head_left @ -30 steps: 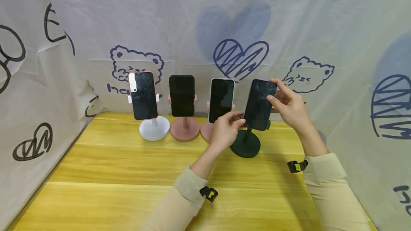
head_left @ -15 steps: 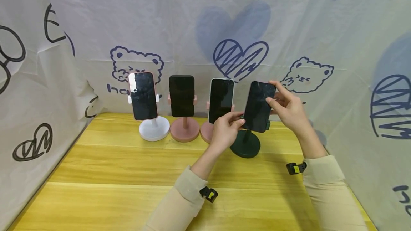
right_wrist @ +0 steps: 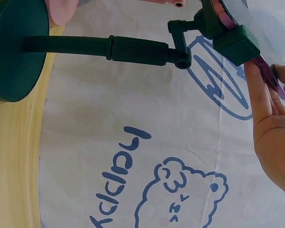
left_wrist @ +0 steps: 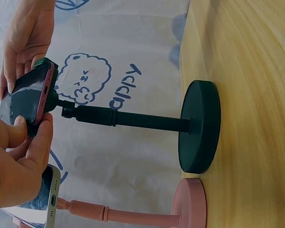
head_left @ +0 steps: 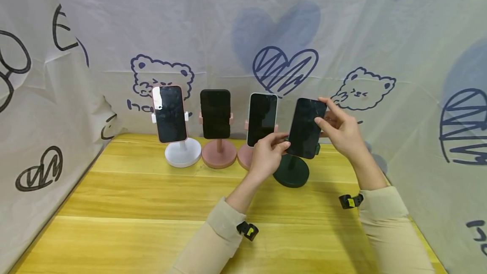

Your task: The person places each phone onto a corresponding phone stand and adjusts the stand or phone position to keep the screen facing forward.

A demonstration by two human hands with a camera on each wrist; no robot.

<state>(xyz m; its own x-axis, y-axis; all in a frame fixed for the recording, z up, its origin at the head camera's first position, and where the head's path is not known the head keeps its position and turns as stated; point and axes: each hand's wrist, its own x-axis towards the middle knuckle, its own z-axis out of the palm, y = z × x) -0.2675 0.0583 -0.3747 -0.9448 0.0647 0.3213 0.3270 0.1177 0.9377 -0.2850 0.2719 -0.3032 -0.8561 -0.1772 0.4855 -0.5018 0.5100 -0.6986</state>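
Note:
A black-screened smartphone (head_left: 305,128) leans slightly in the clamp of a dark green phone stand (head_left: 291,172). My right hand (head_left: 340,130) pinches its upper right edge, thumb on the screen and fingers behind. At the lower left corner my left hand (head_left: 268,155) has its thumb on the phone's front and its fingers at the back by the clamp. The left wrist view shows the phone's reddish bottom edge (left_wrist: 45,92) against the green holder. In the right wrist view the green clamp arm (right_wrist: 236,45) sits at the phone's side.
To the left stand a white stand (head_left: 183,152) and two pink stands, one (head_left: 219,154) beside the other (head_left: 244,155), each bearing a phone. All are on a wooden table (head_left: 152,206). A patterned cloth (head_left: 213,20) hangs close behind and along the sides.
The phone has slid down a little in the green stand's clamp, and my right hand has come down with it. My left hand has stayed almost still.

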